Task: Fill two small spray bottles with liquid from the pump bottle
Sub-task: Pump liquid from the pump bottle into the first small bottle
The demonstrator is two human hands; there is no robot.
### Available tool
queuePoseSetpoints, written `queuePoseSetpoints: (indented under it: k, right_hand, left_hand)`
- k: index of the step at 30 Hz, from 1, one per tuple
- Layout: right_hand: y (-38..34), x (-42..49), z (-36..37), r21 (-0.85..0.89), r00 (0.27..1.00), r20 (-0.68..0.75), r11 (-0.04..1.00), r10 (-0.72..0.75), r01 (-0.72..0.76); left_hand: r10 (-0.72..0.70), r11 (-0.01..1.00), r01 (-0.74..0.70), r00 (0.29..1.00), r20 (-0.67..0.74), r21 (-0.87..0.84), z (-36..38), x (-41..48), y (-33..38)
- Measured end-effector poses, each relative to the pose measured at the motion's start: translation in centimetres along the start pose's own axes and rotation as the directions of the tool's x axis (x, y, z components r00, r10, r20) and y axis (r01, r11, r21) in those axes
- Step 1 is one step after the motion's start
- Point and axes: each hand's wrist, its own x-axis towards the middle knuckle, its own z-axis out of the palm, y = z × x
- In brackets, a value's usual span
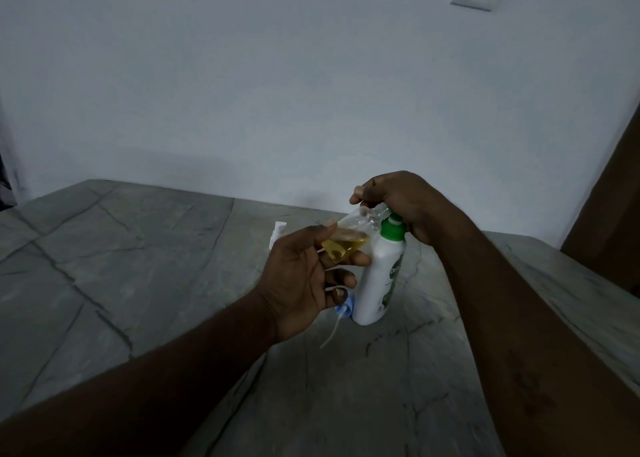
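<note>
While the pump bottle (378, 283) stood upright on the grey bench (138, 248), the right hand (405, 207) had its grip curled over the pump head. Left hand (298, 283) grip clamped on a small spray bottle (346, 243), tilted, mouth at the nozzle, yellow liquid pooled inside. Blue spray cap (346, 307) lay beside the base.

**Spray bottle held to a pump bottle (379, 283) on a grey stone table (138, 248).**
The left hand (304, 276) pinches a clear spray bottle (349, 240), tilted with its neck raised to the pump head and yellow liquid pooled in its lower end. The right hand (398, 200) curls over the pump head of the white, green-collared pump bottle, which stands upright. A blue cap (344, 309) with a dip tube lies just beside its base. A white sprayer (278, 233) shows partly behind the left hand.
</note>
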Motion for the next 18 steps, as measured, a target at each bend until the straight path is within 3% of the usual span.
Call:
queuePoseSetpoints:
  k: [7,18]
  right_hand:
    - [-1.2,-0.6,-0.7,-0.054,0.992,-0.068,0.993,-0.110,0.107]
    - [-0.7,-0.7,0.0,-0.054,1.000,-0.020,0.998,-0.011,0.010]
  left_hand:
    - [0.026,1.000,-0.025,0.999,0.041,-0.010,0.2,0.0,-0.1]
    - [0.052,0.998,-0.050,0.998,-0.040,0.039,-0.2,-0.1,-0.1]
